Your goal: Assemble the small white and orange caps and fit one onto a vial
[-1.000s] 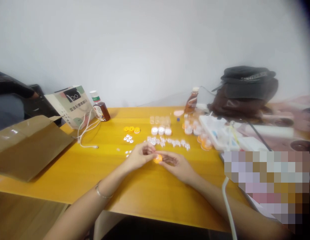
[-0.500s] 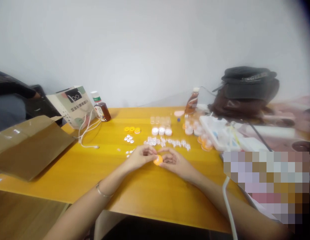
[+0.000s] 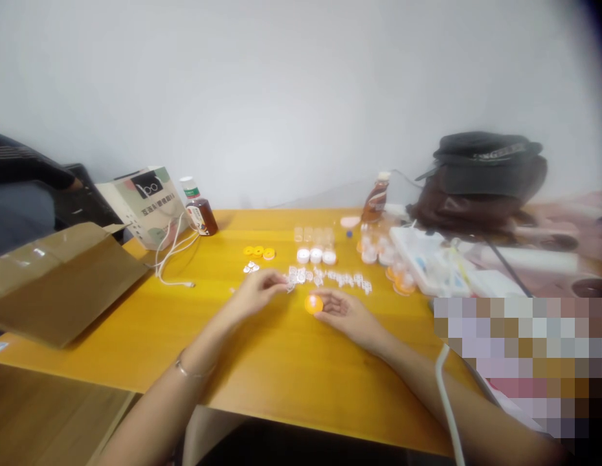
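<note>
My right hand (image 3: 349,317) holds a round orange cap-like piece (image 3: 314,303) between thumb and fingers, above the table. At the left end of a spread of small clear-and-white plastic pieces (image 3: 308,277) is my left hand (image 3: 259,290), its thumb and forefinger drawn together. A whitish bit shows at those fingertips, too small to tell whether it is gripped. Beyond the spread stand white round pieces (image 3: 316,255) in a row, with clear cups (image 3: 318,235) behind them. Yellow rings (image 3: 259,251) and small white discs (image 3: 251,266) lie beyond my left hand.
An open cardboard box (image 3: 63,285), a paper bag (image 3: 150,200), a white cable (image 3: 172,249) and a brown bottle (image 3: 201,217) are at the left. Rightward are a drink bottle (image 3: 376,197), orange-and-clear pieces (image 3: 402,281), a white tray (image 3: 417,255) and a black cap (image 3: 485,158).
My left hand has come off the orange piece and moved left and slightly away, to the small clear pieces. My right hand keeps the orange piece, now a little farther right.
</note>
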`<state>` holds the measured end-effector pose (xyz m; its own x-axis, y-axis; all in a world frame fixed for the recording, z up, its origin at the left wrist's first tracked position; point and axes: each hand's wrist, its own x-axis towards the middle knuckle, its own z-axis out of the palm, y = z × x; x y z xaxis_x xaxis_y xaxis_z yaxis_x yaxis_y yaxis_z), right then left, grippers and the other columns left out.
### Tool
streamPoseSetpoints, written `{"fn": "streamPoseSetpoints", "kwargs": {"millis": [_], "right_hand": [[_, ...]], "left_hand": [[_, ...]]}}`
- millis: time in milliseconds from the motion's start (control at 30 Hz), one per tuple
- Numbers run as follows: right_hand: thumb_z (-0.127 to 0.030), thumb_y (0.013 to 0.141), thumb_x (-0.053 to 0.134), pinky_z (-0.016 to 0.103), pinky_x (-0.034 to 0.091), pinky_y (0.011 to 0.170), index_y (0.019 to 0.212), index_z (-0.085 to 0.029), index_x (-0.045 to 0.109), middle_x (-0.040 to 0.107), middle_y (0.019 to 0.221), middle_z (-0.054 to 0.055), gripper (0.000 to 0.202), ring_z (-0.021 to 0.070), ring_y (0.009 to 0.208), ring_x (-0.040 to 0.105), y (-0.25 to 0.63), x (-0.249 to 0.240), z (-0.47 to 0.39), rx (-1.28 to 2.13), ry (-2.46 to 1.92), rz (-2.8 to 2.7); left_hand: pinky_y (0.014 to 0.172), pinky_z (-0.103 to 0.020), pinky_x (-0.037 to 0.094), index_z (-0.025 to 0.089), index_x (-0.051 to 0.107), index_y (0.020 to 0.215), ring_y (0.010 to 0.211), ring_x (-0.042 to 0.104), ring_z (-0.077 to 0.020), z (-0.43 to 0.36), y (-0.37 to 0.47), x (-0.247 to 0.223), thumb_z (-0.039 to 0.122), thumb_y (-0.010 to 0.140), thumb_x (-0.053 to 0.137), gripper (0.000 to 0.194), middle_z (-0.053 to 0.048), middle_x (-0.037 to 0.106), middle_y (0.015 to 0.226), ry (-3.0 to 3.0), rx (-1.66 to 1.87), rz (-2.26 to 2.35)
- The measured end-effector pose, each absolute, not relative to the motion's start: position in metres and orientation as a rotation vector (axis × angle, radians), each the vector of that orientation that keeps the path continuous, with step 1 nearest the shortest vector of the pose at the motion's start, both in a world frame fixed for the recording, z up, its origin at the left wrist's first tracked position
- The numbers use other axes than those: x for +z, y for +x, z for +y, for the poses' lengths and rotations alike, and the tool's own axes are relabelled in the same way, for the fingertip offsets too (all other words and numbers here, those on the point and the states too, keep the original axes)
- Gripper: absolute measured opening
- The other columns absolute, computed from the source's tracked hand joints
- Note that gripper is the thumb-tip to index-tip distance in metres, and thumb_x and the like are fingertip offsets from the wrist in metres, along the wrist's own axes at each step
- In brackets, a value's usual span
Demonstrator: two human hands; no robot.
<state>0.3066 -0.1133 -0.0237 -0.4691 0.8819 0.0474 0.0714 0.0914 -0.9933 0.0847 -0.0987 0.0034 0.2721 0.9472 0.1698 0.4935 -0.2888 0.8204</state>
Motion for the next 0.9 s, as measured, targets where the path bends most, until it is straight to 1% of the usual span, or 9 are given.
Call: {"fn": "streamPoseSetpoints", "kwargs": {"millis": [100, 167, 267, 400, 533, 767, 900], "right_hand": [[-0.029, 0.068, 0.065, 0.037, 0.046, 0.085, 0.100, -0.021, 0.053, 0.061, 0.089, 0.003, 0.036, 0.0148, 0.081, 0.060, 0.307, -0.027, -0.111, 1.397, -0.980, -1.637], [-0.029, 0.067, 0.066, 0.036, 0.047, 0.083, 0.098, -0.022, 0.053, 0.061, 0.088, 0.003, 0.034, 0.0146, 0.080, 0.059, 0.307, -0.028, -0.111, 1.365, -0.983, -1.617], [-0.028, 0.065, 0.067, 0.035, 0.048, 0.081, 0.095, -0.021, 0.052, 0.060, 0.085, 0.002, 0.034, 0.0145, 0.078, 0.059, 0.307, -0.027, -0.111, 1.323, -0.988, -1.588], [-0.029, 0.064, 0.067, 0.035, 0.048, 0.078, 0.092, -0.021, 0.053, 0.060, 0.081, 0.002, 0.032, 0.0148, 0.076, 0.059, 0.307, -0.024, -0.111, 1.283, -0.997, -1.561], [-0.027, 0.064, 0.067, 0.034, 0.048, 0.077, 0.092, -0.021, 0.053, 0.061, 0.082, 0.002, 0.032, 0.0144, 0.075, 0.059, 0.307, -0.024, -0.111, 1.298, -0.992, -1.536], [-0.026, 0.066, 0.066, 0.036, 0.047, 0.081, 0.099, -0.021, 0.054, 0.059, 0.082, 0.001, 0.036, 0.0134, 0.075, 0.059, 0.308, -0.024, -0.110, 1.345, -0.985, -1.522], [-0.025, 0.066, 0.066, 0.036, 0.047, 0.082, 0.099, -0.021, 0.054, 0.060, 0.082, 0.001, 0.036, 0.0132, 0.074, 0.059, 0.309, -0.023, -0.111, 1.357, -0.993, -1.516]], "left_hand": [[0.062, -0.026, 0.041, 0.015, 0.059, 0.072, 0.065, 0.055, -0.0135, -0.092, 0.047, 0.013, 0.019, 0.070, 0.052, 0.009, -0.003, 0.063, 0.071, 2.107, 0.677, 1.679], [0.061, -0.025, 0.040, 0.015, 0.060, 0.073, 0.064, 0.055, -0.0141, -0.088, 0.028, 0.014, 0.019, 0.067, 0.052, 0.010, -0.003, 0.063, 0.070, 2.110, 0.490, 1.712], [0.060, -0.024, 0.040, 0.015, 0.061, 0.073, 0.065, 0.056, -0.0149, -0.084, 0.016, 0.009, 0.021, 0.063, 0.054, 0.013, -0.003, 0.064, 0.070, 2.102, 0.362, 1.683], [0.056, -0.022, 0.037, 0.016, 0.061, 0.069, 0.062, 0.055, -0.0141, -0.083, 0.020, 0.005, 0.024, 0.060, 0.057, 0.012, -0.001, 0.063, 0.067, 2.110, 0.344, 1.692], [0.052, -0.021, 0.034, 0.016, 0.061, 0.064, 0.057, 0.053, -0.0129, -0.084, 0.025, 0.006, 0.024, 0.060, 0.056, 0.010, -0.001, 0.063, 0.063, 2.123, 0.361, 1.705], [0.056, -0.022, 0.037, 0.016, 0.063, 0.069, 0.061, 0.056, -0.0142, -0.086, 0.026, 0.010, 0.025, 0.064, 0.053, 0.015, -0.002, 0.065, 0.068, 2.144, 0.290, 1.723], [0.056, -0.022, 0.037, 0.016, 0.063, 0.069, 0.061, 0.056, -0.0147, -0.086, 0.027, 0.010, 0.025, 0.062, 0.055, 0.014, -0.002, 0.065, 0.068, 2.138, 0.302, 1.728]]}}
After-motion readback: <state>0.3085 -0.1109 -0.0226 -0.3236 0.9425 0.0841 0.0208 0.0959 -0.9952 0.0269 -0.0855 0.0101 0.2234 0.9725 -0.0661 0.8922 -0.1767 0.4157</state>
